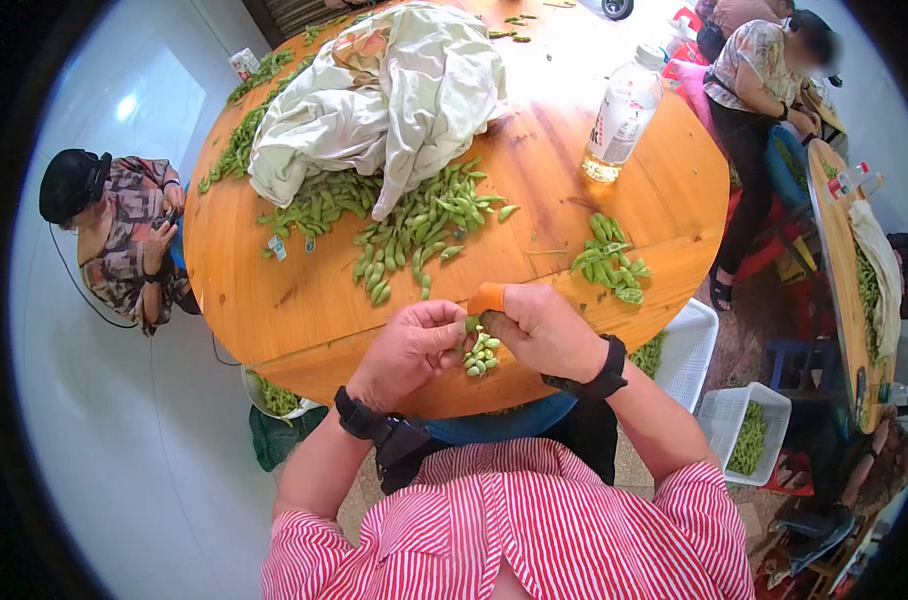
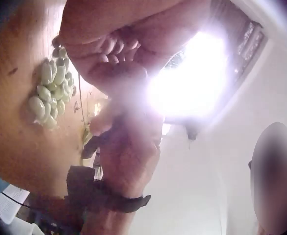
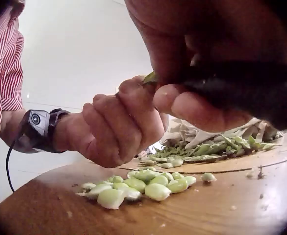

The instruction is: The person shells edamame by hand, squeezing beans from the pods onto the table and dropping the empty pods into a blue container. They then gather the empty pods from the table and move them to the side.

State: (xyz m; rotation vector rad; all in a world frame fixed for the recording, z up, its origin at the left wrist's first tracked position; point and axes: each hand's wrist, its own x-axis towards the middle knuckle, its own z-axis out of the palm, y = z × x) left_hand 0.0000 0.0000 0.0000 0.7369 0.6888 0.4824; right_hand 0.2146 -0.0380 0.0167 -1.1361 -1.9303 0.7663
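Note:
Both hands meet above the near edge of the round wooden table (image 1: 304,375). My left hand (image 1: 406,350) pinches a green soybean pod (image 3: 149,77) in its fingertips, its other fingers curled. On the pod's other side, my right hand (image 1: 554,335) grips it between thumb and fingers; most of the pod is hidden by them. An orange cover (image 1: 489,297) wraps a finger of the right hand. Just below the hands lies a small pile of shelled green beans (image 1: 481,356). Unshelled soybean pods (image 1: 414,235) are heaped farther back.
A pale cloth (image 1: 384,110) covers part of the pods. A clear bottle (image 1: 622,115) with yellow liquid stands right of it, behind a small pod cluster (image 1: 611,262). White baskets (image 1: 709,430) sit below on the right. One person (image 1: 129,240) sits left, another (image 1: 759,80) back right.

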